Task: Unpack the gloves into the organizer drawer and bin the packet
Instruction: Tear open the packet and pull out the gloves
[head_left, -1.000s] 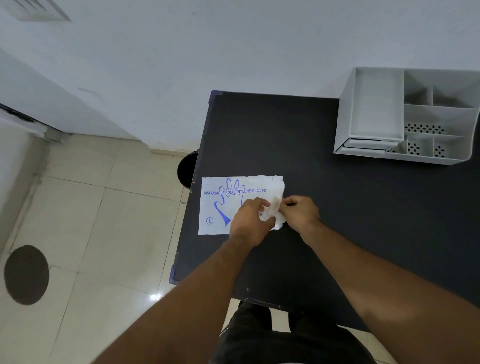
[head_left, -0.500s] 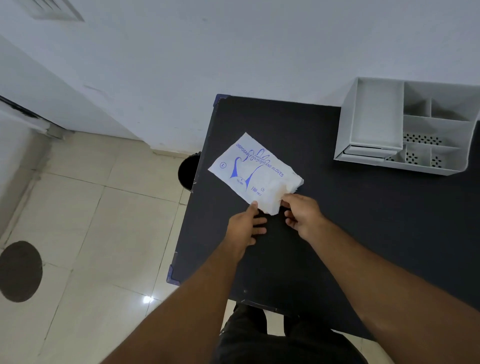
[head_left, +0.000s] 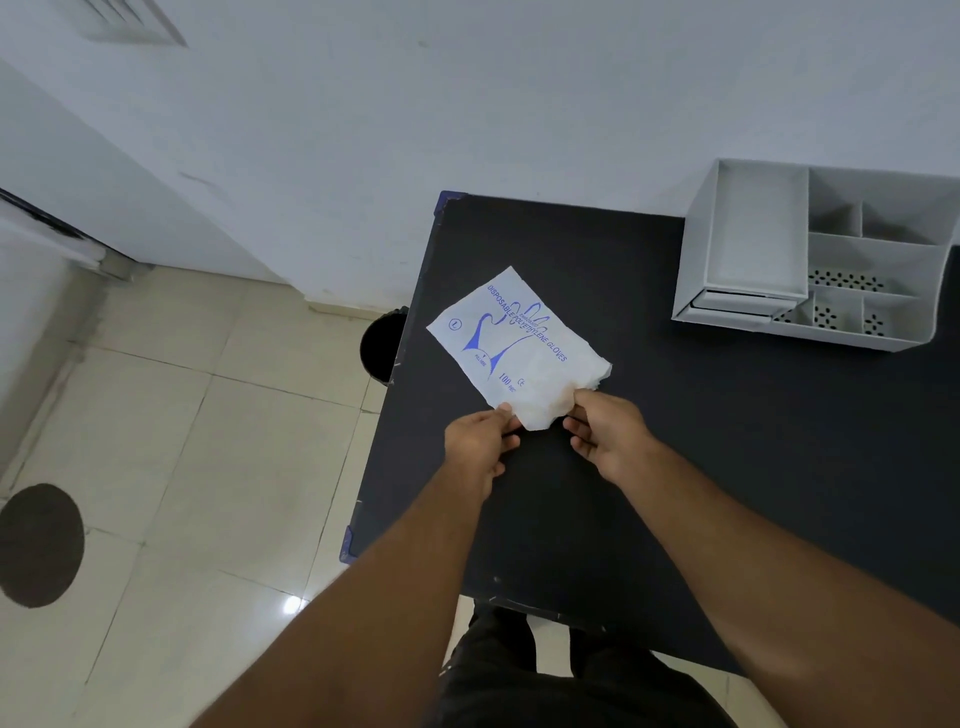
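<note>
A white glove packet (head_left: 514, 348) with blue print lies slanted on the black table (head_left: 727, 467), its near end crumpled. My left hand (head_left: 478, 447) pinches the packet's near left corner. My right hand (head_left: 605, 434) grips the near right edge. Both hands sit at the same end, a short gap apart. A white organizer (head_left: 815, 260) stands at the table's far right, its drawer (head_left: 743, 304) at the bottom left shut. A black bin (head_left: 382, 340) stands on the floor just left of the table, partly hidden by the table's edge.
The table stands against a white wall (head_left: 467, 104). Beige floor tiles (head_left: 208, 441) spread to the left, with a dark round patch (head_left: 39, 545) at the far left. My dark trousers (head_left: 519, 675) show below the table's near edge.
The packet has swung from lying square at the table's left edge to a diagonal, farther onto the table. My hands now hold its near end at separate corners instead of bunched together.
</note>
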